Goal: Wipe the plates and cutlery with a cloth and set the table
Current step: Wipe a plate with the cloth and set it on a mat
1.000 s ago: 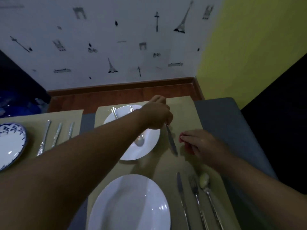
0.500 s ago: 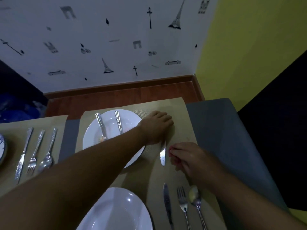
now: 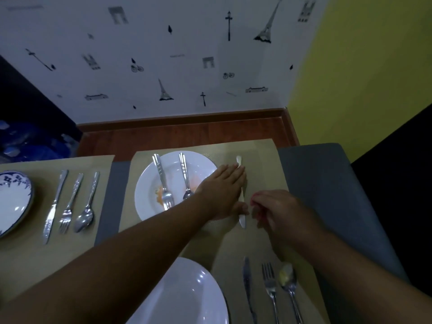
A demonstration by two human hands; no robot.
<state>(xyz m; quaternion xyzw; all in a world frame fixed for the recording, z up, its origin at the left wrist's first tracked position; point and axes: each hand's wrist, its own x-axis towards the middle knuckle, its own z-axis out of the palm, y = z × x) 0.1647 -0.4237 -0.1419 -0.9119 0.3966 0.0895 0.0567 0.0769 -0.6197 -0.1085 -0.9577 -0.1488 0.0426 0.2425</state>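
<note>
A white plate (image 3: 205,164) with orange smears lies on the far tan placemat (image 3: 259,157), carrying a fork (image 3: 162,181) and a spoon (image 3: 185,181). To its right a knife (image 3: 242,216) lies flat on the mat, handle away from me. My left hand (image 3: 222,190) rests flat beside and partly over the knife, fingers stretched out. My right hand (image 3: 278,209) hovers just right of the blade, fingers loosely curled and empty. No cloth is in view.
A clean white plate (image 3: 187,295) sits on the near mat with a knife (image 3: 247,284), fork (image 3: 270,286) and smeared spoon (image 3: 288,281) to its right. On the left mat are a blue-patterned plate (image 3: 14,202) and three pieces of cutlery (image 3: 70,202). Grey table edge (image 3: 327,183) at right.
My left hand brought the knife down from the air onto the mat, right of the plate, and now lies flat on it. The view shifted right and down.
</note>
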